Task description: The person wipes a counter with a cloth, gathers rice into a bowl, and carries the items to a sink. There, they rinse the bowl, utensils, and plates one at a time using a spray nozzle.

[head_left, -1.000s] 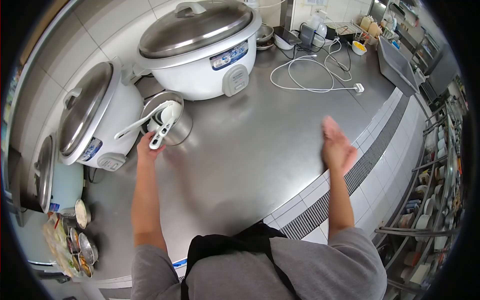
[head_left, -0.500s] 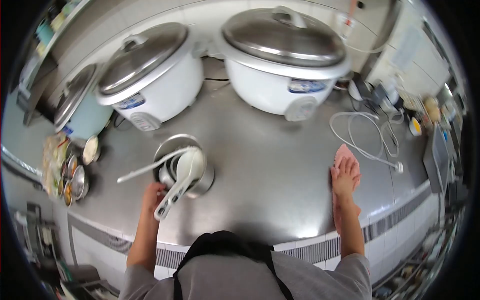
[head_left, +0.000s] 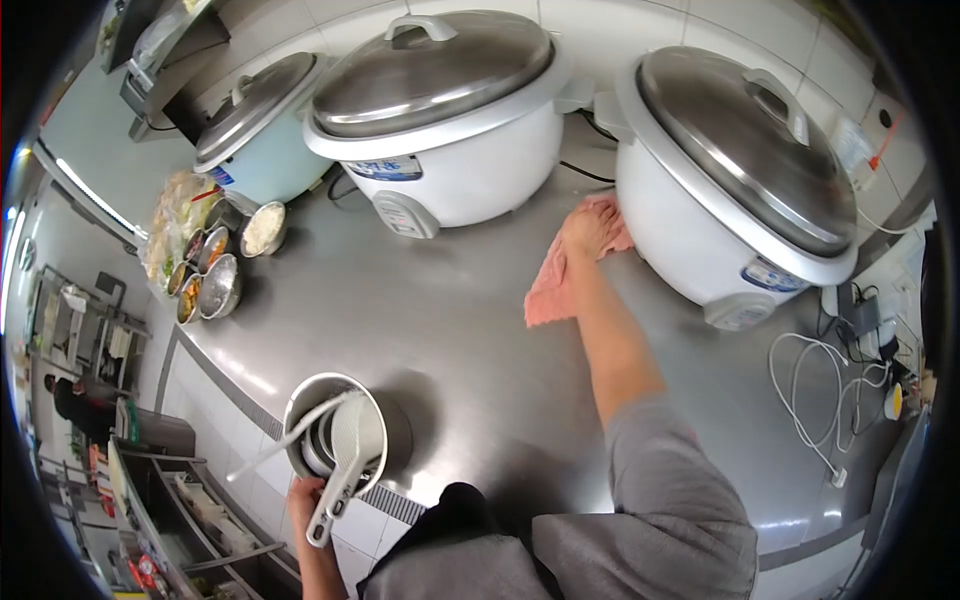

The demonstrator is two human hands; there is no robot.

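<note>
My right hand point(head_left: 590, 230) presses a pink cloth point(head_left: 552, 290) on the steel counter point(head_left: 470, 330), between two white rice cookers point(head_left: 480, 160) point(head_left: 690, 210). Its fingers lie flat over the cloth's upper end. At the counter's front edge, my left hand point(head_left: 305, 497) is against the lower side of a metal pot point(head_left: 400, 430); its fingertips are partly hidden there. White ladles point(head_left: 352, 440) with long handles and some nested metal pieces rest inside the pot, their handles sticking out over the rim.
A third, pale blue cooker point(head_left: 270, 150) stands at the back left, near small bowls of food point(head_left: 220, 285) and a bowl of white contents point(head_left: 263, 230). A white cable point(head_left: 795, 390) lies coiled at the right. A person point(head_left: 78, 405) is far off at the left.
My right hand has moved the cloth leftward and back, into the gap between the cookers. The view has turned right. The pot now stands nearer the counter's front edge, with my left hand beside it.
</note>
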